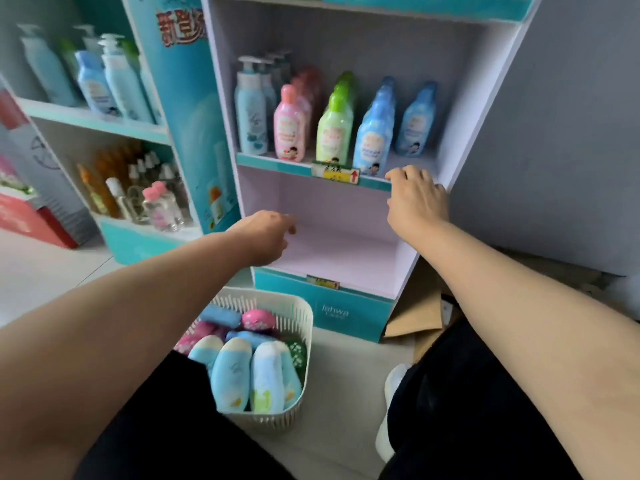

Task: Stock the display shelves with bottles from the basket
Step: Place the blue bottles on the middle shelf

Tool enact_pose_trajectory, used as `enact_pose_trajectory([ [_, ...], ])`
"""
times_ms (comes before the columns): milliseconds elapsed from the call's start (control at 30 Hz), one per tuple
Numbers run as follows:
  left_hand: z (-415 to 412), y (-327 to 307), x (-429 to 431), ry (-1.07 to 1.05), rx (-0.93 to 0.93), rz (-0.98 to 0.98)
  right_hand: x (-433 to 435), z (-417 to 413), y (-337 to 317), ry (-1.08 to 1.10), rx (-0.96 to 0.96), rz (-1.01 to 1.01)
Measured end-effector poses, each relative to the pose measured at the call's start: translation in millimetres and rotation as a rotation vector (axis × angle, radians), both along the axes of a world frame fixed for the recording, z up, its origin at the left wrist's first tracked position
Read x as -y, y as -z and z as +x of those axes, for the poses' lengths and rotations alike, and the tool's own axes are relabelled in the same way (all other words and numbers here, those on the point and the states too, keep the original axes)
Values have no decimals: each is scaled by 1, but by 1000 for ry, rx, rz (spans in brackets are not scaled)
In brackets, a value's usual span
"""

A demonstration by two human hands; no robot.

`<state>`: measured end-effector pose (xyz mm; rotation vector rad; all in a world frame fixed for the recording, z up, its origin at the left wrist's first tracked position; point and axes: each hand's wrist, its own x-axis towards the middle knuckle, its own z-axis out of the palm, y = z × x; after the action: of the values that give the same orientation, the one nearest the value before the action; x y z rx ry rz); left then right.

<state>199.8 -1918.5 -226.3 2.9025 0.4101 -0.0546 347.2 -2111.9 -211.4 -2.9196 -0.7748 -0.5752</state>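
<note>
The lilac cardboard display stand [485, 98] has smooth matte walls and glossy teal front lips. On its middle shelf glossy plastic bottles stand upright in rows: a tall pale-blue pump bottle [247, 112], a pink round-shouldered bottle [289, 128], a lime-green bottle [334, 131] and blue bottles [374, 135], each with a rounded cap.

The right hand [415, 199] is at that shelf's teal lip, just right of the nearest blue bottle. Its fingertips [393, 175] bend down onto the lip with the thumb under it, and they touch no bottle. Whether it grips the lip or merely rests there, I cannot tell. The left hand [266, 237] reaches into the mouth of the compartment below, fingers slack and loosely curled, holding nothing.

On the pale tiled floor [346, 375], under the left forearm and in front of the stand's base, sits the white slatted plastic basket [304, 317] with rounded corners. In it stubby rounded bottles lie tilted, pale-blue ones [231, 372] nearest and pink ones [258, 318] behind. They are well apart from both hands.
</note>
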Motion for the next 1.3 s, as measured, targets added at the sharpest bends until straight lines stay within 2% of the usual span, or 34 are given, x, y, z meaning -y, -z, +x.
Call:
enact_pose_trajectory([
  [167,-27,19,-22,-71,-42,26,-27,-46,51,-158,-90,-100],
  [333,-38,51,-53,-156,-93,-4,-67,-58,92,-289,-204,-192],
  [533,-56,107,-98,-290,-217,-66,-109,-65,150,-393,-373,-264],
  [733,-66,151,-145,-429,-252,-110,-157,-73,204,-452,-487,-343],
  [933,-70,187,-181,-439,-363,-121,-221,-88,235,-565,-563,-450],
  [1133,-78,209,-214,-333,-449,-100,-297,-104,285,-593,-640,-520],
  [1200,-80,215,-222,-295,-496,-114,-317,-109,300,-603,-618,-542],
  [1300,-76,218,-229,-254,-530,-154,-336,-117,319,-609,-483,-588],
])
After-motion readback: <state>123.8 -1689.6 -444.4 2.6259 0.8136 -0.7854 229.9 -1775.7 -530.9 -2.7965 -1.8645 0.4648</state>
